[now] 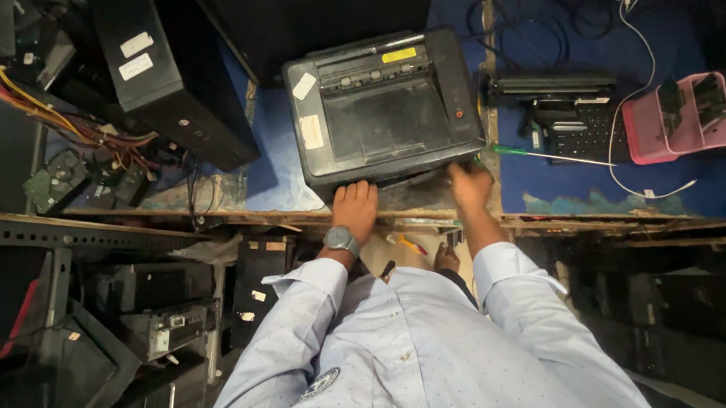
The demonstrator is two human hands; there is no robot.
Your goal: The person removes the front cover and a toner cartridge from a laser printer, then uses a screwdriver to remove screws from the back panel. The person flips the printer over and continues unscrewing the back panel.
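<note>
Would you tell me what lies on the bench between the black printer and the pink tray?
In the head view, between the printer and the pink tray lie a dark calculator-like keypad, a long black cartridge-like part and a green-handled screwdriver.

Yellow label [399, 55], two white stickers [304, 85] on printer [387, 120]; white labels [136, 44] on tower [166, 68].
</note>
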